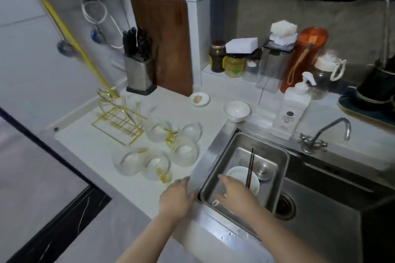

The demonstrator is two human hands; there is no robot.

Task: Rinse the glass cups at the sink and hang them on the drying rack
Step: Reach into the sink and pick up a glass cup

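Head view: left hand (177, 197) flat, fingers relaxed, on white counter (136, 188) at sink (333, 226) edge. Right hand (233, 193) spread wide inside steel basin (215, 160), beside white bowl (237, 174) with chopsticks (250, 166). Five glass cups (166, 149) lying on counter near gold drying rack (116, 118).

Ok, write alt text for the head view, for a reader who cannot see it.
A person's right hand reaches into a steel basin in the sink, beside a white bowl with chopsticks across it, while the left hand rests on the counter edge. Five glass cups with gold handles lie on the counter by an empty gold drying rack.
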